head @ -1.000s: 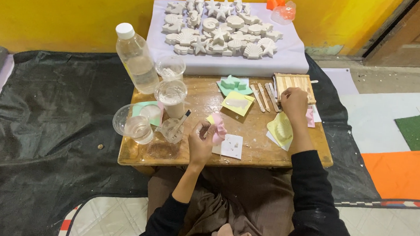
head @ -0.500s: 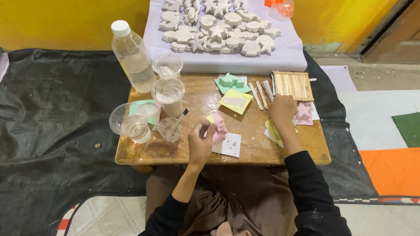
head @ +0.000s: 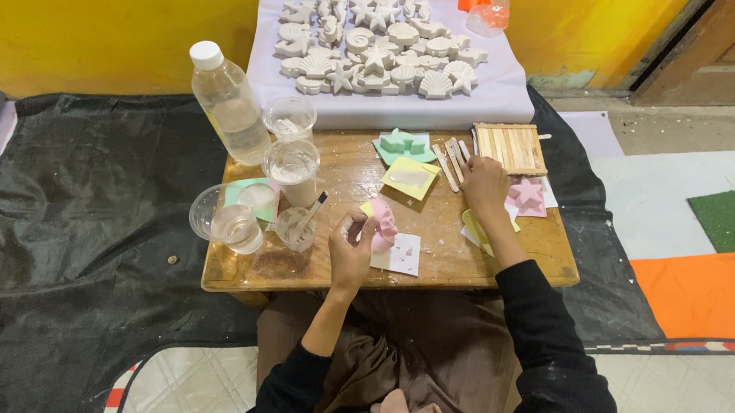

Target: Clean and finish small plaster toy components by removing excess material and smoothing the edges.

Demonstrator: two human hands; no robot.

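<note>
My left hand [head: 352, 248] holds a small pink mould [head: 383, 229] upright over a white paper square [head: 402, 255] on the low wooden table [head: 545, 253]. My right hand [head: 484, 182] reaches toward the loose wooden sticks [head: 452, 160] beside a flat raft of glued sticks [head: 510, 147]; its fingers rest on the sticks, and I cannot tell if it grips one. A yellow mould [head: 410, 178], a green mould [head: 403, 145] and a pink star mould [head: 527, 194] lie around it. Part of another yellow piece [head: 475, 227] shows under my right wrist.
A plastic water bottle [head: 230, 105], several clear plastic cups [head: 290, 145] with white residue and a brush in a small cup [head: 295, 227] stand at the table's left. Many white plaster shell and star casts [head: 378, 48] lie on a lavender sheet [head: 496, 99] behind. Black plastic [head: 64, 228] covers the floor.
My right hand has moved from the yellow piece at the table's right front up to the loose wooden sticks. My left hand still holds the pink mould in the same spot.
</note>
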